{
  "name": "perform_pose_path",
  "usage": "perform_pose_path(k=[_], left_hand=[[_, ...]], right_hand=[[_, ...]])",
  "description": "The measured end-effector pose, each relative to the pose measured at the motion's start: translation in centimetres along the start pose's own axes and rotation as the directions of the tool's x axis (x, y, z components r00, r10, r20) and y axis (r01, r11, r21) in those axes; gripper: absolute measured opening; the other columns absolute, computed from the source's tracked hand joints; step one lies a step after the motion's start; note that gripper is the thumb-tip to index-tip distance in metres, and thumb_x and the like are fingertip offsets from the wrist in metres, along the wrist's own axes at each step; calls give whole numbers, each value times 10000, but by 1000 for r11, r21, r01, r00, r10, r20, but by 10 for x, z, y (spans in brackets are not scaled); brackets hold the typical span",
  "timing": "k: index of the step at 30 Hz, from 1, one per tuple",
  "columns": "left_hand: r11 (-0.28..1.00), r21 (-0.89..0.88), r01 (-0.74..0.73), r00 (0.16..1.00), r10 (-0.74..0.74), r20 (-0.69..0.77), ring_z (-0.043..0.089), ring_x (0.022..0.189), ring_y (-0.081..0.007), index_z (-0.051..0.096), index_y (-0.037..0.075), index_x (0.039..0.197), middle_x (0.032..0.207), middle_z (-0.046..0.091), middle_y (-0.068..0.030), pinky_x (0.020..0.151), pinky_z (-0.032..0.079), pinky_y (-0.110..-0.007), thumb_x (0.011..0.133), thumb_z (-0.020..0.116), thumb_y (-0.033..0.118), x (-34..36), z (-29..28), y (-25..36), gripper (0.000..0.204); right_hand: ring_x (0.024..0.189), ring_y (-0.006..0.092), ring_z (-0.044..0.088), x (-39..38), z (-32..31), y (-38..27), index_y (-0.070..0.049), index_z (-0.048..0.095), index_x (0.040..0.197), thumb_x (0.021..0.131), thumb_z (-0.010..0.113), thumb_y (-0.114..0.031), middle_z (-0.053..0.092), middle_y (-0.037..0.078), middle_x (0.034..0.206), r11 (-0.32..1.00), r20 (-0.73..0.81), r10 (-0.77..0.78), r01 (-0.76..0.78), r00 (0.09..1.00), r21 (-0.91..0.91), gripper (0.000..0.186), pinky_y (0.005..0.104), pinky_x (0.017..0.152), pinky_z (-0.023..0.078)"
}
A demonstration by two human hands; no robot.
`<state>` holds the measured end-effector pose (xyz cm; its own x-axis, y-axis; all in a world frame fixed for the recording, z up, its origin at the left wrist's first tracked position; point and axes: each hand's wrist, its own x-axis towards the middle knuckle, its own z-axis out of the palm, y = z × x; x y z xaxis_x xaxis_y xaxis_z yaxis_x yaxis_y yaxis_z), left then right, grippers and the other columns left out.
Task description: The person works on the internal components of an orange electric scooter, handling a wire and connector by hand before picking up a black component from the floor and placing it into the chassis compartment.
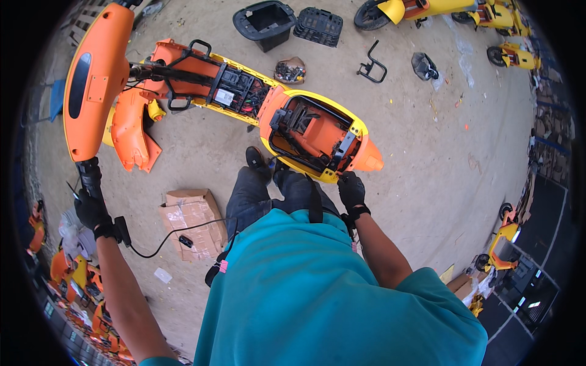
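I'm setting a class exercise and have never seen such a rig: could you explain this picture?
There is no robot: a wide fisheye camera on a person's head looks down, so straight edges bend. The black-gloved left hand is at the handlebar grip of a partly opened orange-and-yellow scooter; a thin pointed object shows beside it. The gloved right hand is at the scooter's tail; anything held there is hidden. On the floor lie cardboard and an orange panel.

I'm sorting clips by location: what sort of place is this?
Probably a scooter workshop: an orange-and-yellow scooter has its body opened up, a black tub sits on the floor, and yellow scooters stand at upper right.
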<state>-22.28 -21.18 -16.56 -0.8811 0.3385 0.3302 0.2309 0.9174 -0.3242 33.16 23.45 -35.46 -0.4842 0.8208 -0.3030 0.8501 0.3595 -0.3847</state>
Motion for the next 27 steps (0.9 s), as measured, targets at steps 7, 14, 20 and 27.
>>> perform_pose_path(k=[7,14,20,27], left_hand=[[1000,24,-19,1000,19,8,581,743,-399,565,86,932,798,576,-208,598,447,-467,833,538,348,0,5,-5,281],[999,47,5,1000,-6,26,582,746,-397,557,91,923,797,578,-202,594,449,-468,825,547,324,1,10,-8,253],[999,49,-16,1000,15,25,581,749,-398,547,94,922,799,579,-200,591,443,-472,827,540,306,1,14,-14,232],[998,56,-16,1000,16,10,579,737,-401,554,86,888,780,576,-202,586,439,-474,823,545,357,1,6,-6,279]], right_hand=[[530,135,543,4,-1,0,-41,557,925,838,593,-394,546,43,634,459,547,430,-696,718,552,365,301,469,484],[486,148,503,10,3,6,-43,574,861,846,534,-482,533,53,619,397,565,459,-727,686,560,441,287,442,439],[423,122,407,18,5,0,-59,568,818,852,512,-478,462,14,571,392,623,494,-795,607,464,423,256,395,337],[399,109,382,15,25,21,-79,566,796,884,478,-411,437,-12,552,247,689,359,-776,629,580,355,252,381,309]])
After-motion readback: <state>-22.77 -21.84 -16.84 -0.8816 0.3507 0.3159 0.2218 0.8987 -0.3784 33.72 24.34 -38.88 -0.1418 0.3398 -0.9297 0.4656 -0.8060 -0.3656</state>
